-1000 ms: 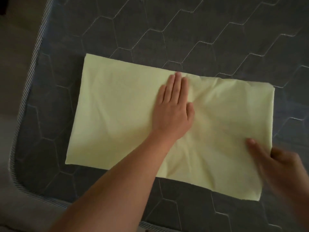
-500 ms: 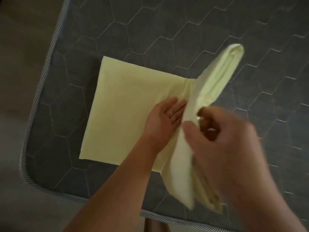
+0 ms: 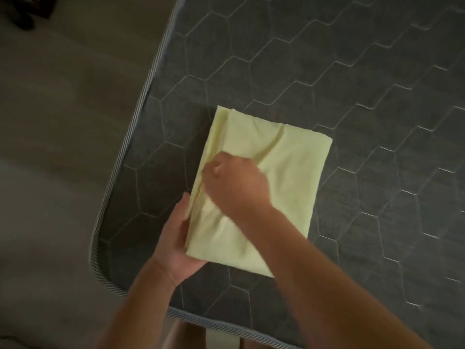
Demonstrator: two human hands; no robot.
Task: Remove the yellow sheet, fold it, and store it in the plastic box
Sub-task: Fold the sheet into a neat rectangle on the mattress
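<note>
Here, a pale yellow fabric sheet [image 3: 289, 187], folded into a thick rectangle, is laid on a dark grey quilted mattress [image 3: 352, 71] with hexagonal stitching, near its rounded corner. Its left edge is gripped from above by the right hand [image 3: 234, 182], whose curled fingers are blurred, with creases drawn toward them. Its near left corner is held by the left hand [image 3: 176, 243], with the fingers tucked beneath the fold and the thumb laid along the edge.

The pale yellow sheet [image 3: 284, 177], folded into a creased compact rectangle, lies flat near the mattress corner.
</note>
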